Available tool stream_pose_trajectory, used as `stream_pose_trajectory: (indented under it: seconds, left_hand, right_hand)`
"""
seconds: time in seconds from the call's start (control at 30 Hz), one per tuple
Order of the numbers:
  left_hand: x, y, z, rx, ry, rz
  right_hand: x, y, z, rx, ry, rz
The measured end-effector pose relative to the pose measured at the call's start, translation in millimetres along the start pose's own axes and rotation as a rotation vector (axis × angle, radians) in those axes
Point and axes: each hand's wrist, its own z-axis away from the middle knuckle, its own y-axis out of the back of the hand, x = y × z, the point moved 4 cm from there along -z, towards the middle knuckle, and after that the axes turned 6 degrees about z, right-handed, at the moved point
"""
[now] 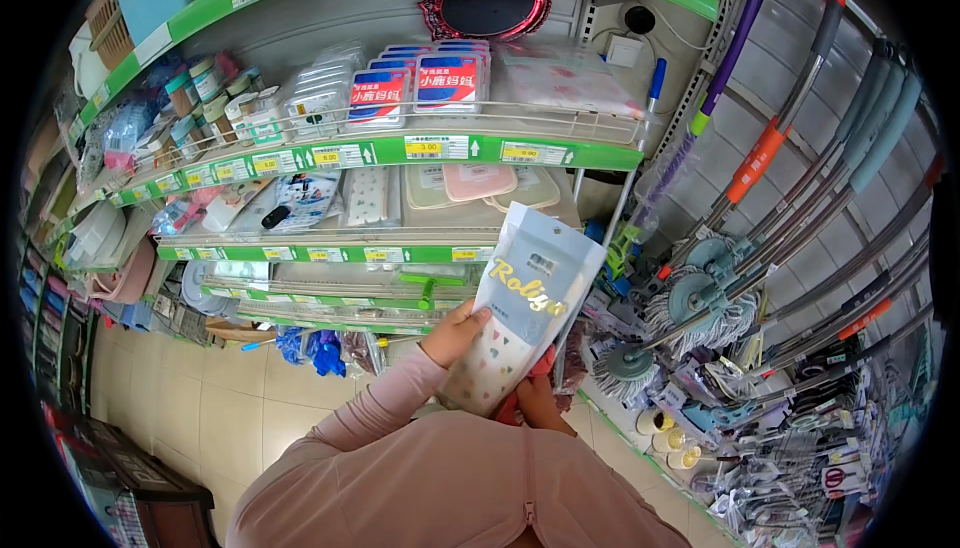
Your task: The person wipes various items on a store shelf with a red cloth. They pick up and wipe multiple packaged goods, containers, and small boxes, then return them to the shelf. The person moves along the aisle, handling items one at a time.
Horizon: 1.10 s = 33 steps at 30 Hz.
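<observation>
A flat plastic packet (535,293) is held up in front of my chest, tilted to the right. Its upper part is grey-blue with gold lettering; the clear lower part shows white material with small coloured hearts. My left hand (460,332) grips its left edge, thumb on the front and fingers behind. Close to the packet's lower right side is my right hand (541,400), closed, its fingers partly hidden. Something red (545,360) shows beside that hand, too covered to make out.
Ahead stands a shelf unit with green-edged shelves (350,155), carrying boxed goods (448,82), jars (205,80) and flat packs (365,195). A red-framed mirror (487,2) rests above. Mops (700,288) and many hanging packs (800,458) line the right. Tiled floor (230,398) lies left.
</observation>
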Motion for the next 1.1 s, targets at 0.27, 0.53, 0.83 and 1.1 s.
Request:
stream_pose_trajectory:
  seconds: [0.27, 0.53, 0.83, 1.1]
  left_hand:
    - [-4.2, 92.9, -13.1, 0.293, -0.036, 0.191]
    - [78.3, 135.9, -49.6, 0.381, -0.151, 0.294]
    - [126.5, 175.1, -181.7, 0.331, -0.140, 0.074]
    - [113.5, 262.9, -173.8, 0.736, -0.608, -1.421]
  right_hand:
    - [32.8, 16.8, -4.2, -0.023, 0.308, 0.847]
    - [76.7, 11.1, -29.4, 0.120, 0.067, 0.184]
    - [66.2, -2.4, -27.8, 0.179, -0.221, 0.030]
    - [11.3, -14.7, -32.3, 0.197, -0.203, -0.673]
